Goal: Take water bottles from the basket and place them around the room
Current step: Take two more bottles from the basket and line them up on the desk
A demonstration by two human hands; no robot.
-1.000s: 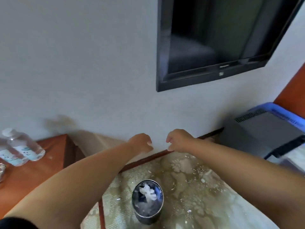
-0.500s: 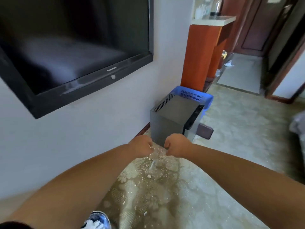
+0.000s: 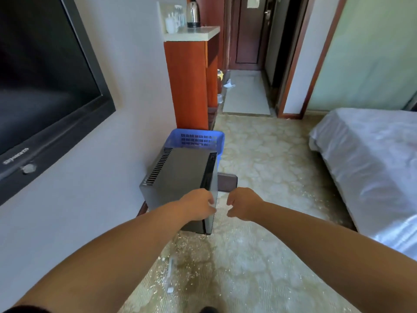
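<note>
Blue basket behind grey box, bed right

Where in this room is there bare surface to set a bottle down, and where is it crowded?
The top of the grey box is bare, bordered by the wall and the blue basket. The bed is bare too. The shelf is clear at its front edge but crowded at the back by the kettle and cups.

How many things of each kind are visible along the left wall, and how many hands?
Television: 1
Grey box-shaped appliance: 1
Blue basket: 1
Orange wooden cabinet: 1
Kettle: 1
Hands: 2, left hand and right hand, both closed and empty
Total: 7
</note>
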